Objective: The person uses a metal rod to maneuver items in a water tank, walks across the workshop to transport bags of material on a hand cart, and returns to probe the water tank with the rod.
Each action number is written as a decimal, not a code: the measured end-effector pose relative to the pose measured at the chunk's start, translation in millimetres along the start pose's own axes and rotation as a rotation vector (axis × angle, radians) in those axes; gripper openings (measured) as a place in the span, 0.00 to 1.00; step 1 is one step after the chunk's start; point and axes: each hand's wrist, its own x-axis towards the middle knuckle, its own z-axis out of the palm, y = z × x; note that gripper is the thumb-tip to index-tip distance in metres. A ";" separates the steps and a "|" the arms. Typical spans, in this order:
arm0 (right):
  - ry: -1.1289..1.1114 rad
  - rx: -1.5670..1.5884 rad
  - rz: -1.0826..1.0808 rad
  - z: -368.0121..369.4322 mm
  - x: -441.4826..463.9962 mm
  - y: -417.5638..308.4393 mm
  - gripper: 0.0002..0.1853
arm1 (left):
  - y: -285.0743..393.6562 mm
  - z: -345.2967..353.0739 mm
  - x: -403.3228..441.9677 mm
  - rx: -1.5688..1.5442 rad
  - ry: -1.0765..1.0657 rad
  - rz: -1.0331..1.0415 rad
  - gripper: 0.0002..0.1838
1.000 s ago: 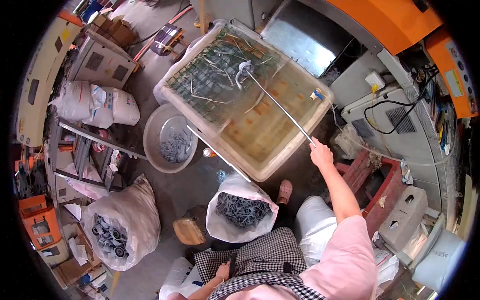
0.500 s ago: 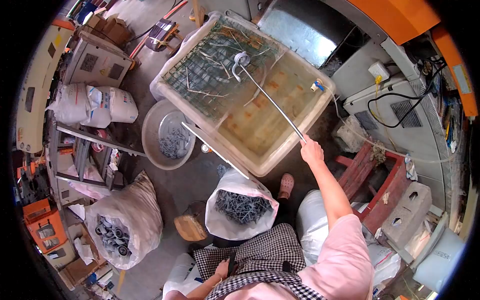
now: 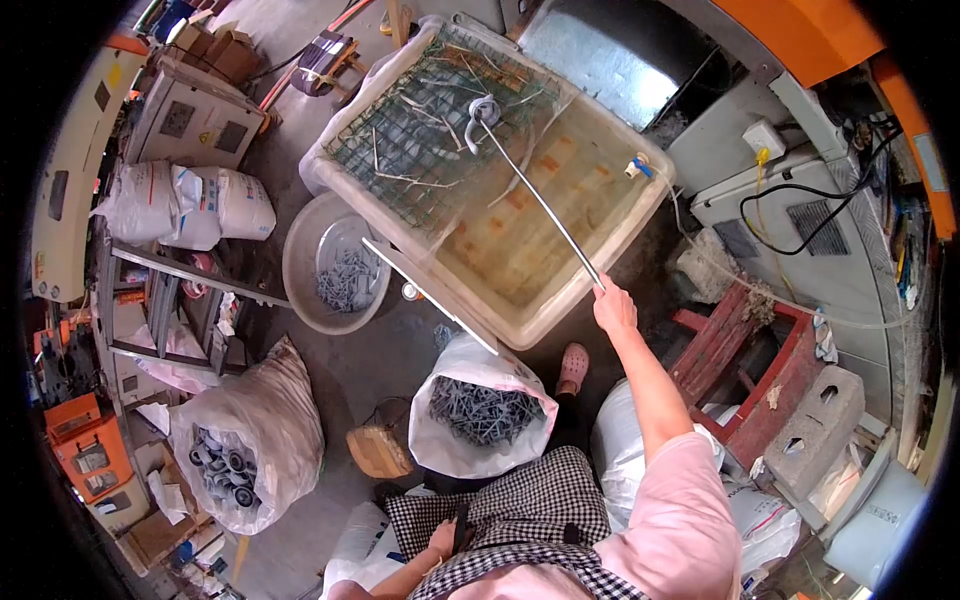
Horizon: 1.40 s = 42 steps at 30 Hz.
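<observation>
My right hand (image 3: 615,308) is closed around the near end of a long metal pole (image 3: 548,208). At its far end is a grey curved, ring-like head (image 3: 483,110), over a green mesh (image 3: 415,125) in a large water-filled tub (image 3: 520,335). Pale strips lie on the mesh, and grey shapes show beneath it. My left hand (image 3: 442,540) rests at my lap on the checked apron (image 3: 530,500), its fingers curled against a narrow black object (image 3: 461,528) I cannot identify. Below the tub stands an open white sack (image 3: 455,452) of thin grey plastic pieces (image 3: 487,412).
A round basin (image 3: 298,300) with grey pieces is left of the tub. A white board (image 3: 425,292) leans at the tub's near side. Another sack (image 3: 285,420) holds round grey parts. A red frame (image 3: 765,375) and a concrete block (image 3: 815,425) stand to the right.
My right hand has shifted slightly left with the near end of the pole. The pole's head has moved slightly up. My left hand stays at my lap.
</observation>
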 end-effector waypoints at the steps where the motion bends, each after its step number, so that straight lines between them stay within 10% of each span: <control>1: -0.003 0.002 0.001 1.7 -1.7 0.2 0.20 | 6.6 -6.5 -3.3 0.001 -0.002 -0.003 0.23; 42: -0.023 -0.207 -0.053 29.9 -12.3 -19.2 0.28 | -28.6 32.1 5.7 -0.037 -0.037 -0.068 0.26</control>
